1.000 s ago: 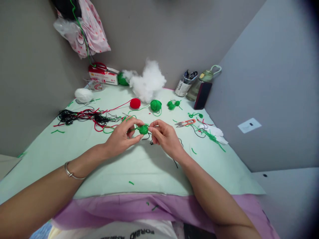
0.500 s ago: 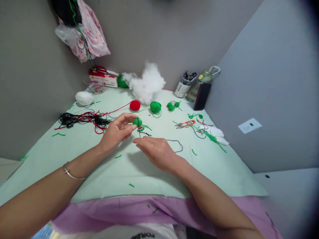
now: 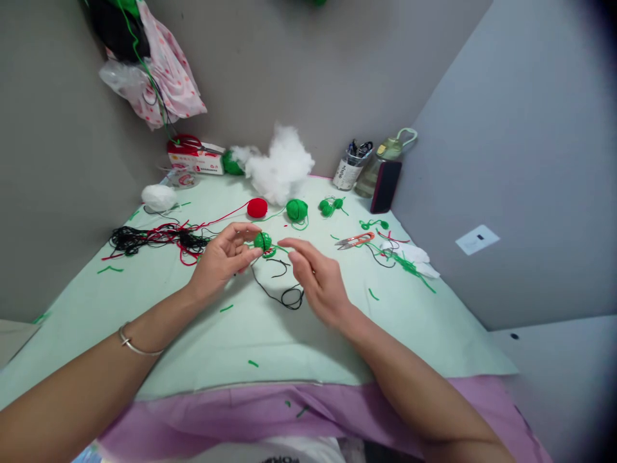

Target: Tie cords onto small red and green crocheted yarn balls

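My left hand [image 3: 224, 260] pinches a small green crocheted ball [image 3: 263, 241] between thumb and fingertips. A dark strand crosses the ball's front, and a bit of red and white shows at its lower edge. To its right is my right hand [image 3: 321, 283], fingers curled, with the index finger and thumb close to the green yarn tails [image 3: 280, 248]. Whether a tail or something else is between those fingertips I cannot make out. Below the ball, black yarn [image 3: 274, 297] lies in a loose loop on the table, beside a short black piece [image 3: 280, 269].
Behind my hands sit a red yarn ball [image 3: 257, 208], a green yarn ball [image 3: 297, 209] and white stuffing [image 3: 282, 167]. Orange thread snips [image 3: 355, 241] lie to the right. Tangled black and red yarn [image 3: 144, 239] is at left; a phone [image 3: 386, 186] leans against a bottle [image 3: 370, 177].
My right hand has risen from below the ball to its right side, its index finger now reaching toward the green tails. The black strand has slackened onto the table.
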`<state>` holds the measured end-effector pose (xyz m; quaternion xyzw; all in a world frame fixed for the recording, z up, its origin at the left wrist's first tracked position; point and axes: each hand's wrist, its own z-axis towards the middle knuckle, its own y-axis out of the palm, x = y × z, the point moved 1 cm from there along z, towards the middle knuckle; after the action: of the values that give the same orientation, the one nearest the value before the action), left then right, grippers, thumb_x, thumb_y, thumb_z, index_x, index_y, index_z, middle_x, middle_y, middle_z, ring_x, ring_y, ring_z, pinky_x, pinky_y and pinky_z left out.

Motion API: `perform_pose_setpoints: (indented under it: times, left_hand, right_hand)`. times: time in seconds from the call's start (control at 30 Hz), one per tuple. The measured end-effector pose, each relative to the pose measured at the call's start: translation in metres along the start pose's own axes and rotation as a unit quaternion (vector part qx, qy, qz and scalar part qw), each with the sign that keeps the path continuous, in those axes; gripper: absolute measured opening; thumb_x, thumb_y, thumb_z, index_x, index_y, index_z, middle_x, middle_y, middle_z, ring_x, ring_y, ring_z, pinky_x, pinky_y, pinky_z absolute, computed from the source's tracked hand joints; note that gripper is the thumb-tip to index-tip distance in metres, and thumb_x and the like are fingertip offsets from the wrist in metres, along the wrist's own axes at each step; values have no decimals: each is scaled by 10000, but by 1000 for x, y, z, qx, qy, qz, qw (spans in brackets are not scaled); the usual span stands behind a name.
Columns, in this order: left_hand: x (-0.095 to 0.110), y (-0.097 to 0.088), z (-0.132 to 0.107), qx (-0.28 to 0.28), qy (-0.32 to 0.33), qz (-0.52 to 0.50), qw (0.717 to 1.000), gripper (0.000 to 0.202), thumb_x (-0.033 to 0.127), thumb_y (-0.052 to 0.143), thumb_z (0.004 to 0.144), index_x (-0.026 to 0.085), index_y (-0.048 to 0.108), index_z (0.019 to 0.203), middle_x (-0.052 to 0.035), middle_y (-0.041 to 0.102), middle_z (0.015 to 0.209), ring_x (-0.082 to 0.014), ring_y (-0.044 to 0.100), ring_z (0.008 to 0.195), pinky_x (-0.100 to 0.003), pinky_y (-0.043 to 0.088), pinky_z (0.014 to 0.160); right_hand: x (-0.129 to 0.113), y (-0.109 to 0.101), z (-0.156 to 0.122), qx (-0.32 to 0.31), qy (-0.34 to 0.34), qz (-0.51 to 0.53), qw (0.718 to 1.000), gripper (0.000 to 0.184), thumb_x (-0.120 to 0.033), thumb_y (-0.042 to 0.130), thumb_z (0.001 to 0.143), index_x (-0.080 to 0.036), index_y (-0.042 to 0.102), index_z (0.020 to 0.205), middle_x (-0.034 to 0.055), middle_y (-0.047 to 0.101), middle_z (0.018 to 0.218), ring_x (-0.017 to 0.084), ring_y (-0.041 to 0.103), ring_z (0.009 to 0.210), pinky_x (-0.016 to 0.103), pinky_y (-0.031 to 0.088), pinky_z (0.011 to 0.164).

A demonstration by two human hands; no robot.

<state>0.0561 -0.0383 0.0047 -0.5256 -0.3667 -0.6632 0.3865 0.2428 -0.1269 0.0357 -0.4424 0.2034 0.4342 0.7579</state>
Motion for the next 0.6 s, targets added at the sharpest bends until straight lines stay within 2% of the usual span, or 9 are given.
perform_pose_setpoints:
  times: [0.03, 0.1, 0.17, 0.23, 0.37, 0.43, 0.5, 0.6]
  left_hand:
    - [-1, 1, -1, 3, 14, 24, 1000, 338, 294, 788, 800, 231, 629, 1091, -5, 626, 976, -52, 410, 552, -212, 339, 497]
    - [-1, 3, -4, -1, 44, 68, 997, 308, 267, 787, 804, 227, 641, 1071, 0, 617, 953, -61, 421, 584, -220, 360, 536]
    - [-1, 4, -7, -11, 70, 97, 993, 292, 252, 778, 813, 230, 655, 1077, -5, 619, 958, -73, 443, 621, -232, 380, 577]
    - [0, 5, -8, -19, 86, 111, 990, 289, 249, 770, 821, 234, 662, 1088, -17, 633, 1002, -82, 461, 644, -247, 394, 604]
    - [1, 4, -10, -18, 84, 130, 988, 289, 251, 759, 828, 233, 665, 1100, -31, 641, 1052, -85, 458, 643, -259, 392, 607]
    - [1, 4, -10, -18, 75, 141, 987, 303, 244, 753, 829, 232, 664, 1119, -35, 641, 1051, -85, 459, 637, -261, 385, 601]
    - [1, 3, -10, -23, 72, 147, 986, 304, 236, 744, 834, 232, 664, 1127, -37, 641, 1045, -84, 462, 629, -262, 379, 596]
    - [1, 3, -10, -40, 85, 153, 984, 283, 219, 729, 843, 236, 671, 1119, -44, 636, 1090, -79, 470, 627, -262, 384, 600]
  right_hand:
    - [3, -2, 3, -24, 65, 38, 997, 310, -344, 400, 1057, -187, 633, 1188, -26, 571, 690, 95, 495, 566, 231, 417, 564]
    - [7, -5, 8, -68, 131, 92, 985, 327, -360, 397, 1050, -170, 634, 1173, -33, 523, 667, 98, 473, 587, 228, 400, 569]
    - [8, -8, 10, -98, 143, 109, 979, 303, -331, 402, 1040, -174, 620, 1181, -32, 548, 697, 95, 455, 594, 226, 392, 573]
    - [7, -10, 10, -102, 137, 96, 981, 244, -298, 419, 1028, -191, 581, 1176, -42, 577, 706, 91, 439, 576, 226, 383, 572]
    - [5, -16, 9, -44, 99, 40, 993, 74, -226, 479, 999, -213, 550, 985, -50, 586, 682, 93, 461, 570, 240, 396, 605]
    - [7, -20, 11, -6, 49, -4, 999, 86, -197, 552, 966, -210, 595, 892, -16, 607, 760, 100, 492, 614, 253, 412, 620]
    - [10, -22, 12, 23, -6, -56, 998, 87, -177, 622, 931, -211, 661, 862, 14, 599, 825, 115, 520, 669, 261, 427, 622]
    - [14, -22, 12, 34, -66, -117, 990, 114, -163, 627, 938, -216, 724, 910, 23, 560, 808, 124, 532, 687, 264, 438, 612]
